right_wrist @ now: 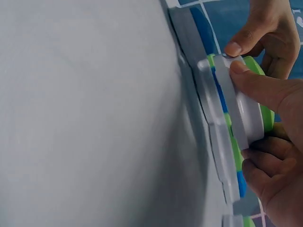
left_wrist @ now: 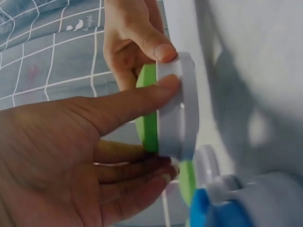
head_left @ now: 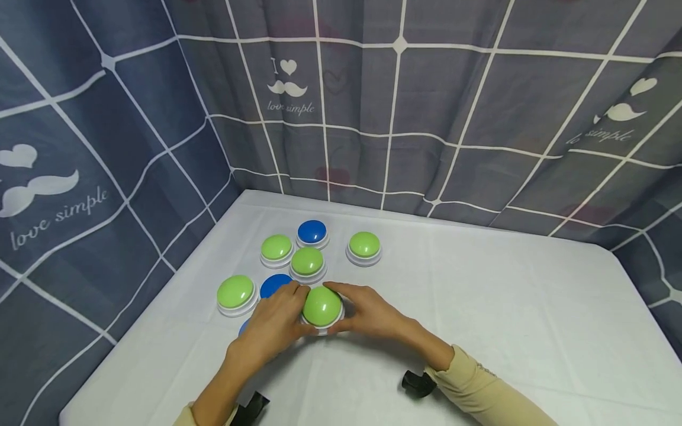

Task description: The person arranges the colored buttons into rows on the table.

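A green push button (head_left: 322, 306) with a domed cap and a white base is held between both hands, lifted off the white table. From its left side the left hand (head_left: 277, 316) grips it, thumb on the base rim and fingers underneath in the left wrist view. On the opposite side the right hand (head_left: 373, 310) pinches the same base (right_wrist: 244, 109), its thumb also at the rim. Right behind the left hand sits a blue push button (head_left: 274, 284), partly covered by it. Another blue one (head_left: 244, 326) peeks out beside the left wrist, mostly hidden.
Several more push buttons stand on the white-covered table (head_left: 506, 307): a green one (head_left: 236, 293) at left, another green one (head_left: 307, 262) behind the hands, a blue one (head_left: 312, 232) farther back and a green one (head_left: 364, 245) apart at right. Grey checked curtains (head_left: 362, 89) enclose the table.
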The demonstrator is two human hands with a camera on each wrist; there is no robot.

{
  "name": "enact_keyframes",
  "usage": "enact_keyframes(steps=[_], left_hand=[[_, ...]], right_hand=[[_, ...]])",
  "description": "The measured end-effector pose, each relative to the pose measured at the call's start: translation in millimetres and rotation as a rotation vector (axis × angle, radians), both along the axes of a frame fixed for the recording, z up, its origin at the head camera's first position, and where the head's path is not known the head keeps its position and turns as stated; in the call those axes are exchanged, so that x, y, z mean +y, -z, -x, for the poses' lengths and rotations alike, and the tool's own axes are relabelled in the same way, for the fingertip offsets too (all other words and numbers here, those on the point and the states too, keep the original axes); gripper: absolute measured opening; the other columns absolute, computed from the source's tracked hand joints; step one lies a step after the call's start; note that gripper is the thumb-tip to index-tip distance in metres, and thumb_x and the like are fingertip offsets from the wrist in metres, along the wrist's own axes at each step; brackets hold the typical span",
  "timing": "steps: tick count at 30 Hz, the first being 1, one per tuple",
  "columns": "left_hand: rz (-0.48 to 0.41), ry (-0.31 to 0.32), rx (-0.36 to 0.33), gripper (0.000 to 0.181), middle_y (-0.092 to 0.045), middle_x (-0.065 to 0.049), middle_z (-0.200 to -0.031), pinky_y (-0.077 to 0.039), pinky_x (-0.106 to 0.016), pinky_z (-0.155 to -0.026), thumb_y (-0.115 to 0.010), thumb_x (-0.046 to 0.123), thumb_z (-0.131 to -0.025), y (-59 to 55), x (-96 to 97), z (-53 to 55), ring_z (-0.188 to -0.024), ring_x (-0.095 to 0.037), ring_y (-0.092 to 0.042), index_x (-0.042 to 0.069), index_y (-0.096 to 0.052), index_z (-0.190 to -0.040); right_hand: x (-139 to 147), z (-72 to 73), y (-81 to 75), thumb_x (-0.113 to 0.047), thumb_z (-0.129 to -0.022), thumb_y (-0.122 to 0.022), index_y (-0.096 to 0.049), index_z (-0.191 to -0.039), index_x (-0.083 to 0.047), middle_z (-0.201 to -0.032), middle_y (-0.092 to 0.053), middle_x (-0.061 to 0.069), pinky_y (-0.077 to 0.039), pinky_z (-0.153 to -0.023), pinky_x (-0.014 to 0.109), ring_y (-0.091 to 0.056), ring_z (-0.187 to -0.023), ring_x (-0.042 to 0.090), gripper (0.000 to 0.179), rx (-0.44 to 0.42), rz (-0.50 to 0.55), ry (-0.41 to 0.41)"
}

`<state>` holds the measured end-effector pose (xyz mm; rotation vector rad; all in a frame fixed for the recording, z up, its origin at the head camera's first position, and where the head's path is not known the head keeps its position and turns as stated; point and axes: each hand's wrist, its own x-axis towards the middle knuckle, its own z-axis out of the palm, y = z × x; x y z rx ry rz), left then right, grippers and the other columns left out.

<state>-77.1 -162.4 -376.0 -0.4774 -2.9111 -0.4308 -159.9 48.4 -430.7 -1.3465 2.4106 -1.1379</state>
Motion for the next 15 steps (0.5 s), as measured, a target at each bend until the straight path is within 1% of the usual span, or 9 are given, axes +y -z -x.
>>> enact_keyframes(steps=[3, 7, 10, 15], left_hand=[[0.012, 0.021, 0.002, 0.058, -0.058, 0.001, -0.094, -0.050, -0.036, -0.062, -0.094, 0.030, -0.064, -9.1, 4.8, 10.4, -0.081, -0.017, -0.058, 0.007, -0.065, -0.108], [0.041, 0.068, -0.006, 0.059, -0.058, 0.001, -0.093, -0.050, -0.034, -0.061, -0.093, 0.032, -0.066, -20.8, 14.5, 26.3, -0.078, -0.015, -0.058, 0.006, -0.066, -0.111], [0.030, 0.108, -0.015, 0.059, -0.059, 0.000, -0.096, -0.051, -0.034, -0.066, -0.093, 0.032, -0.067, -24.9, 23.5, 39.1, -0.082, -0.015, -0.059, 0.006, -0.066, -0.112], [-0.009, 0.166, -0.052, 0.061, -0.061, -0.002, -0.099, -0.053, -0.034, -0.071, -0.093, 0.030, -0.068, -26.0, 41.5, 60.7, -0.086, -0.017, -0.061, 0.007, -0.066, -0.118]], right_hand=[[9.9, 3.5, -7.0, -0.029, -0.074, -0.089, -0.049, -0.145, -0.010, -0.143, -0.053, -0.005, -0.038, -0.109, 0.035, -0.047, -0.132, 0.011, 0.083, -0.015, 0.044, 0.041], [24.7, 8.0, -17.3, -0.032, -0.074, -0.088, -0.050, -0.145, -0.010, -0.142, -0.055, -0.003, -0.040, -0.107, 0.041, -0.049, -0.131, 0.016, 0.083, -0.016, 0.066, 0.105], [36.3, 12.9, -22.0, -0.034, -0.074, -0.088, -0.050, -0.145, -0.012, -0.141, -0.056, -0.001, -0.041, -0.106, 0.045, -0.051, -0.130, 0.020, 0.084, -0.010, 0.071, 0.148], [58.5, 21.5, -24.4, -0.033, -0.073, -0.089, -0.050, -0.146, -0.017, -0.142, -0.055, -0.002, -0.040, -0.106, 0.047, -0.049, -0.131, 0.020, 0.084, -0.006, 0.083, 0.217]])
